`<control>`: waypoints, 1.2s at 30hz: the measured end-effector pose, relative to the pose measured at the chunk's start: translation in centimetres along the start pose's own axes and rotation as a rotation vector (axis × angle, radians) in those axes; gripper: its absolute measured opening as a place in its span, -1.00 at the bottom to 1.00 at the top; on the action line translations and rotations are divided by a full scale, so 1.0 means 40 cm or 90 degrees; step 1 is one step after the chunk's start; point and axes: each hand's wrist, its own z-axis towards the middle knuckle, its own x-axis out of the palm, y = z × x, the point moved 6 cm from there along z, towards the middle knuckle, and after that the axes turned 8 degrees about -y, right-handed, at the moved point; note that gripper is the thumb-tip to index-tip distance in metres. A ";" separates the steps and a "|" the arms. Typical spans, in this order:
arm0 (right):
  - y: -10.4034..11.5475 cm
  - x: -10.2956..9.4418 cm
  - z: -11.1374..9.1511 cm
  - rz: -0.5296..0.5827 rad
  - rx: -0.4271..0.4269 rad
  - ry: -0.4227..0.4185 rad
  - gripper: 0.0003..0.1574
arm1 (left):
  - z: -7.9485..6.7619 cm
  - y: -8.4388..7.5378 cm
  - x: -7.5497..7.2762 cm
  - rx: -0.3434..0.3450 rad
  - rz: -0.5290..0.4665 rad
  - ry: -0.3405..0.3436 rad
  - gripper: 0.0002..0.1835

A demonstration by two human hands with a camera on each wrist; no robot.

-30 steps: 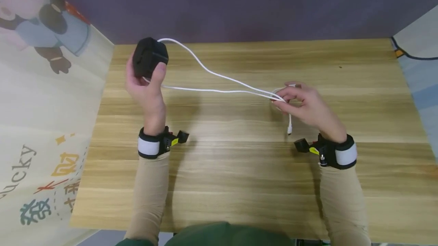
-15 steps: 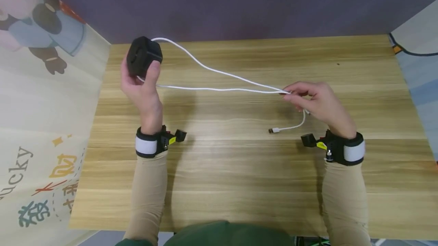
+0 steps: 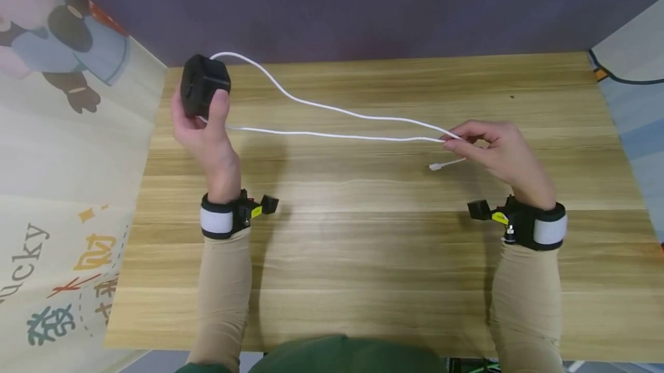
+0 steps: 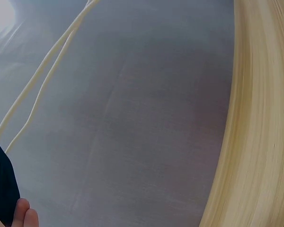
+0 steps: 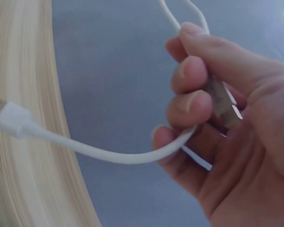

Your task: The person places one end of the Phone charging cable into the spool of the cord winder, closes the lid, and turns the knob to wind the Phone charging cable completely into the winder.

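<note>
Black block [image 4: 2,184] cut off in left wrist view, cable [image 5: 123,157] partly hidden by right grip [image 3: 507,145]

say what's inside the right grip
The white cable runs into the right grip, where a greyish piece shows, too blurred to name; whatever the fingers cover is hidden.

Read grey letters "ucky" [image 3: 28,257], cut off at the front, on the pale printed panel [image 3: 36,183] beyond the left edge of the tabletop [image 3: 358,269]. Made out a yellow 财 [image 3: 96,251] and, toward the front left corner, a blue 發 [image 3: 50,324]. Could not surely read the red character [image 3: 71,286] between them or the brown characters [image 3: 105,291] at the left edge.
</note>
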 end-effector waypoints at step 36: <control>-0.041 -0.029 0.000 -0.069 0.023 0.003 -0.83 | -0.009 -0.003 0.006 0.008 -0.015 0.001 -0.29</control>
